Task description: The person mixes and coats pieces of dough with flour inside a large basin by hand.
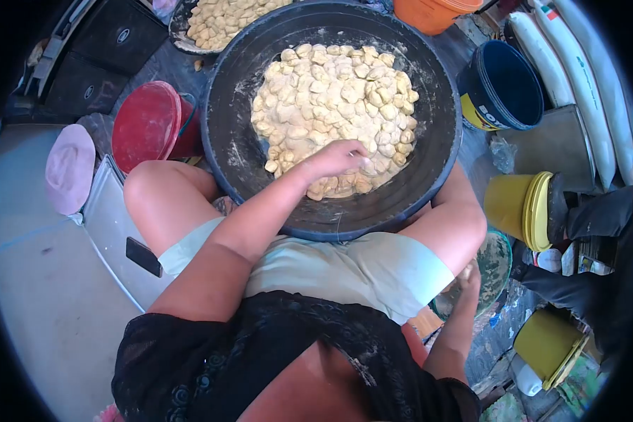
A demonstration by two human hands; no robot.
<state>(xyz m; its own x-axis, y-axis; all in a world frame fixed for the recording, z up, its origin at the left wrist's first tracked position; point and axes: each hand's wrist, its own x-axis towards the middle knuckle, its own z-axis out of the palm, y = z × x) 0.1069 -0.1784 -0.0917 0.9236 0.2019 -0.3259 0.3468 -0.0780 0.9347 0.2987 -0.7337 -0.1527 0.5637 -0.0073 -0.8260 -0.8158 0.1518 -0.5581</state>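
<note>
A wide black tub (228, 133) rests between the person's legs, with a heap of pale, floury dough lumps (330, 91) in it. My left hand (341, 158) is over the lower part of the heap, its fingers bent together; what they hold, if anything, is too small to name. Down at the right, beside the thigh, my right hand (465, 274) is closed around a pale lump above a green basin (496, 264) dusted with flour.
A second pan of lumps (225, 21) stands behind the tub. Red (144, 126), orange (429, 14), dark blue (510, 88) and yellow (513, 204) buckets surround it. White sacks (577, 84) lie at the right, near another person's dark-clothed legs (577, 288). A phone (144, 257) lies left.
</note>
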